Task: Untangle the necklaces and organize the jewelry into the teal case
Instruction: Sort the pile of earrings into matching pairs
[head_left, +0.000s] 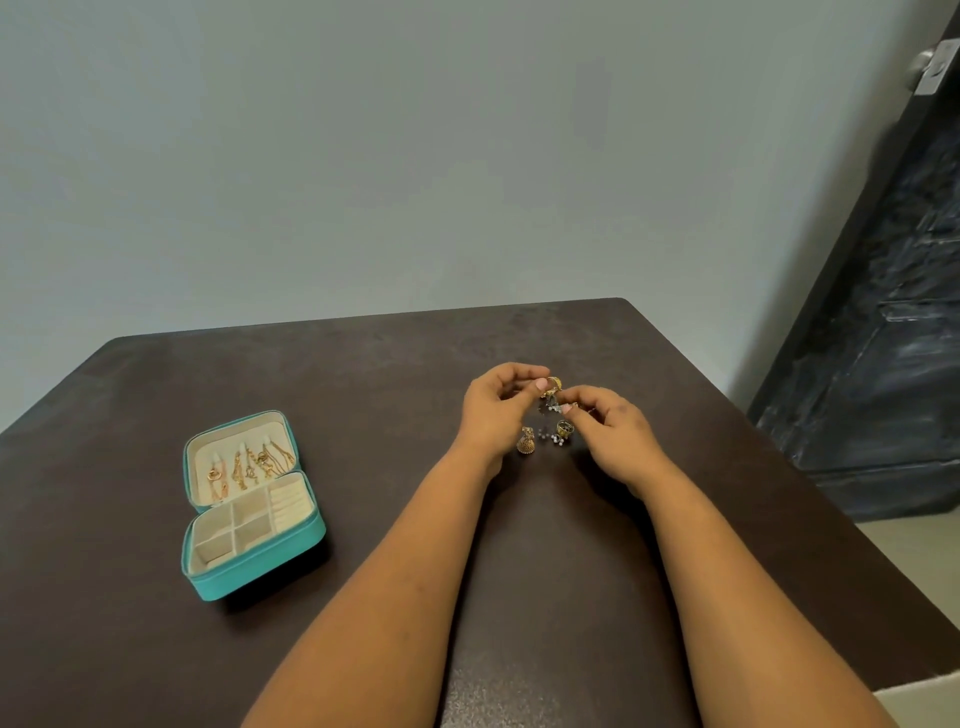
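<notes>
While my left hand pinches a gold ring, right hand pinches small jewelry beside it; teal case open at left w/ necklaces in lid

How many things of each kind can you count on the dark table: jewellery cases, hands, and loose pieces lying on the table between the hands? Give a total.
Teal case: 1, open, with gold chains in its lid
Hands: 2, left hand and right hand, both pinching small jewellery
Loose pieces on the table: 3, a gold bell earring, a gold ring-like piece, a pearl cluster
Total: 6
</notes>
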